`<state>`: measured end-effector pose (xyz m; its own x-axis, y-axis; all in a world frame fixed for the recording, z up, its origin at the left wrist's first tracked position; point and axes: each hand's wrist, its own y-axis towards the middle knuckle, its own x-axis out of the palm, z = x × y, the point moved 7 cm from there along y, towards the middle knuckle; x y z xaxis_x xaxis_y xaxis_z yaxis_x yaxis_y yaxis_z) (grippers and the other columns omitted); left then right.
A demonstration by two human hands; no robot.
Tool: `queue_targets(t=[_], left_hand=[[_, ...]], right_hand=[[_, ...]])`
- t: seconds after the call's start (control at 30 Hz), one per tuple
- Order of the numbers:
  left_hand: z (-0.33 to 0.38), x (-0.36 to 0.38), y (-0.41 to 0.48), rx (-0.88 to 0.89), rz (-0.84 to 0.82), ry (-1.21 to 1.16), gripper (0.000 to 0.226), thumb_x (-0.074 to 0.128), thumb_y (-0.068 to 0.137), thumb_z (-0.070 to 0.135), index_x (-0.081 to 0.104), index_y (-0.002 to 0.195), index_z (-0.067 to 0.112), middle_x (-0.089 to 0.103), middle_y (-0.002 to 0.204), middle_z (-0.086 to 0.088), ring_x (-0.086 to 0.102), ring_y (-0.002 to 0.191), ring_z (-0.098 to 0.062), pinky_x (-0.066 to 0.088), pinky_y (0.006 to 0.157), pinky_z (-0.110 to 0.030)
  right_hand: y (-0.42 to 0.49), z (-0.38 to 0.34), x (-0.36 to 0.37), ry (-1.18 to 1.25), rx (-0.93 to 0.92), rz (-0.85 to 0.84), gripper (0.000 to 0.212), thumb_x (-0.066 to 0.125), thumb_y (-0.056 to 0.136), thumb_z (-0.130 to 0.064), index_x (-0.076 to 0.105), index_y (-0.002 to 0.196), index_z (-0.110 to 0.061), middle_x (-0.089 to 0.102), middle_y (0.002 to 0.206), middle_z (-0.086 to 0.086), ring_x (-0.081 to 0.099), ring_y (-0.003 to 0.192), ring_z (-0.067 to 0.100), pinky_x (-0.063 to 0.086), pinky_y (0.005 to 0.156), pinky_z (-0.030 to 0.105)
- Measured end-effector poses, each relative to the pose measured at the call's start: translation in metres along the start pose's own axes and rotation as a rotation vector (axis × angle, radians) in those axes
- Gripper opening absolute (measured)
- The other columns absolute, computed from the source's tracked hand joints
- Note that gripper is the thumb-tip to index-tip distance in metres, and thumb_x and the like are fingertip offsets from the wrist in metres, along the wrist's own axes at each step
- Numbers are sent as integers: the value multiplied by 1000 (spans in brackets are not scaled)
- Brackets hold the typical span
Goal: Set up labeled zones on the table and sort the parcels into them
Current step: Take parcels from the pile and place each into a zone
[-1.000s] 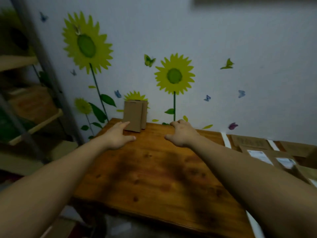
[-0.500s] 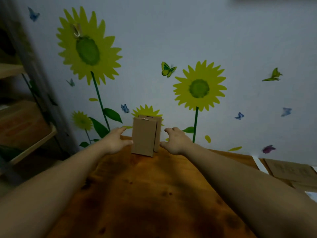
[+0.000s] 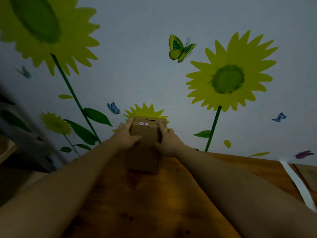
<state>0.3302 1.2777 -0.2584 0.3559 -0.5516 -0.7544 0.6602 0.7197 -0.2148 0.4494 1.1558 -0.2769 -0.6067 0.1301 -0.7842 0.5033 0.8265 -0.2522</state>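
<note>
Box of cardboard stands upright on wooden table near the wall | left hand grips its left side | right hand grips its right side | small white label on top

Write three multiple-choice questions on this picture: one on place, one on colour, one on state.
1. Where is the cardboard box? A shelf; B far end of the wooden table, by the wall; C floor.
2. What colour are the sunflower decals' petals? A red; B white; C yellow-green.
3. Which hands grip the box? A both; B left only; C neither.
Answers: B, the wall rises right behind it; C, every petal is yellow-green; A, left hand and right hand clasp its sides.
</note>
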Motion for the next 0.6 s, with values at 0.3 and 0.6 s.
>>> queue_targets(t=[0.3,0.6], left_hand=[[-26,1,20,-55,116,-213,54,51,94,38,36,141,17,48,136,-14,52,118,-30,44,96,-38],[-61,3,-69,-265,32,-225,45,36,96,49,57,102,10,59,107,-16,60,94,-31,50,88,-36]], right_hand=[[10,-1,5,209,55,156,38,53,94,-45,40,116,-17,59,110,8,58,102,30,45,80,37],[-74,-7,35,471,266,172,32,44,98,-34,57,109,-7,63,111,14,61,100,31,53,89,46]])
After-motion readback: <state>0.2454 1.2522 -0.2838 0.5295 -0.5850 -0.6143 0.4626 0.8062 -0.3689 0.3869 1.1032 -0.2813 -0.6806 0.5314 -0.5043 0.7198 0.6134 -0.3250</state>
